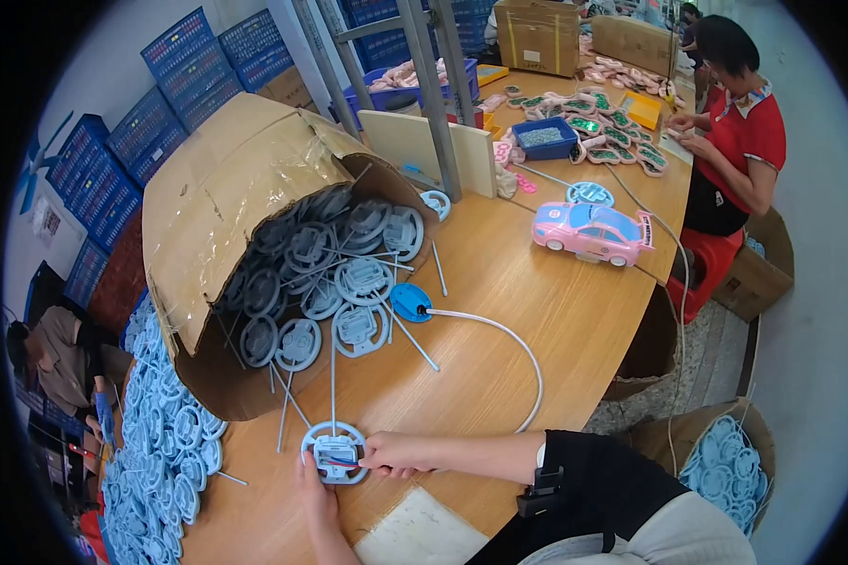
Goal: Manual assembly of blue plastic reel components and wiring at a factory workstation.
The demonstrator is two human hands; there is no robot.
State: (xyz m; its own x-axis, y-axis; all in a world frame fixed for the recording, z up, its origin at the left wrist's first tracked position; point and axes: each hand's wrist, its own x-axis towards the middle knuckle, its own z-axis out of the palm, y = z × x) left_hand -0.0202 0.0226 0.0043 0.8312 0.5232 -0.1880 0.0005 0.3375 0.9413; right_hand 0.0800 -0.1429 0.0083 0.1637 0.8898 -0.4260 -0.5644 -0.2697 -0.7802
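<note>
A light-blue toy steering wheel (306, 435) with a thin rod pointing away from me is in front of me, just above the table. My left hand (318, 490) grips its near left rim. My right hand (393, 454) is closed at the wheel's right side, its fingers reaching over the centre. Thin dark-blue and red strands or a slim tool (340, 461) show at those fingertips; which of these I cannot tell. Beyond my hands, a big cardboard box (245, 160) on its side spills many similar blue wheels with rods (358, 325).
A round blue piece (411, 303) trails a white cable (528, 353) across the table. Farther off are a pink toy car (594, 233) and a blue bin (545, 138). Blue wheels heap at left (155, 452). A co-worker in red (758, 132) sits at right, another person (61, 353) at left.
</note>
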